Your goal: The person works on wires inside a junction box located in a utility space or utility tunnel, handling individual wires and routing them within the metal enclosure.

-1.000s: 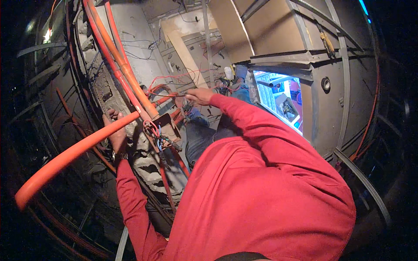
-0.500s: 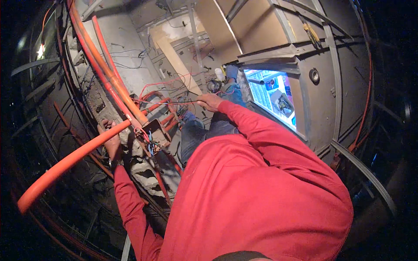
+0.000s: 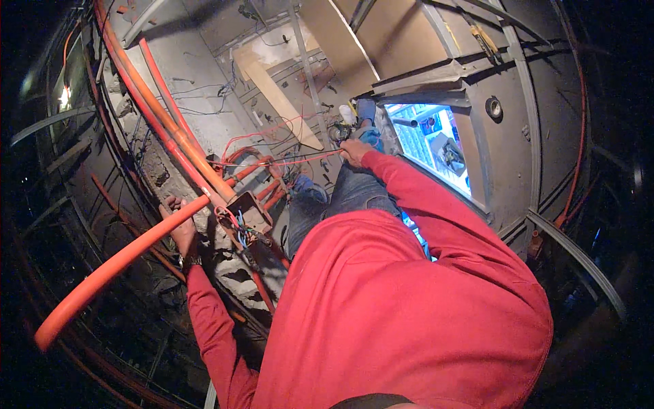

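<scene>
Your left hand (image 3: 180, 228) grasps one orange conduit (image 3: 116, 262) beside the wall box (image 3: 245, 208); your right hand (image 3: 354, 151) pinches one red wire (image 3: 286, 162) in open space.

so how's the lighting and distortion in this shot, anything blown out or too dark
Head view: strong fisheye bending at the rim, corners black; the bright opening is overexposed bluish; the orange conduit by the left hand and the right hand are lit and fairly sharp.
</scene>
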The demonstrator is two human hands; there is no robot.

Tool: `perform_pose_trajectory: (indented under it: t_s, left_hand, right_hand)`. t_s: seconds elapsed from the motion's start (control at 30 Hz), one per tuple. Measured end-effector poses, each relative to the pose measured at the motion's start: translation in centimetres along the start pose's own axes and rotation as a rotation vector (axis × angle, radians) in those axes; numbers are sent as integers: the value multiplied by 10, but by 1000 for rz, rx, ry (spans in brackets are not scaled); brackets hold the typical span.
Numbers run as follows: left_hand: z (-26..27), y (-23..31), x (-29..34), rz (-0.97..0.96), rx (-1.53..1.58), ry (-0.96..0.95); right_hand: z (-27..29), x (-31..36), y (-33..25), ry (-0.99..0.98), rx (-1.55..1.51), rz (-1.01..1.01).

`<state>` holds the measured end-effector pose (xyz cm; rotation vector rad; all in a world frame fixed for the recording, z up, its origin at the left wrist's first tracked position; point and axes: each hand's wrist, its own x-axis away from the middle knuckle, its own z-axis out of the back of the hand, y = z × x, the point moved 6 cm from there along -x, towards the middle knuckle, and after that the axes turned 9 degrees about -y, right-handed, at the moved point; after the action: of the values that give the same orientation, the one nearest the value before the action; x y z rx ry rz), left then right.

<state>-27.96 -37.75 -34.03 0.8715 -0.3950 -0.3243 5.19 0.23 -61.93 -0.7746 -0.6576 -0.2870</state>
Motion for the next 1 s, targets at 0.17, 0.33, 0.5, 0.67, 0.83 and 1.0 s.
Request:
perform_pose_trajectory:
  t_s: [0.17,0.33,0.5,0.67,0.83,1.0]
  left_hand:
    - [-1,6,0,19,-93,22]
    - [-2,5,2,34,-30,28]
    - [-2,8,-3,5,-142,9]
    - [-2,-2,-4,3,-162,4]
    - [7,-16,2,-21,-127,49]
    - [-4,1,-5,12,-219,6]
  right_hand:
    - [-12,3,-1,-9,17,30]
    - [-4,7,-1,53,-63,36]
    - [-2,3,4,-24,-85,29]
    - [10,23,-5,-32,-78,60]
    - [19,35,-9,36,-85,167]
    - [25,51,-14,86,-254,39]
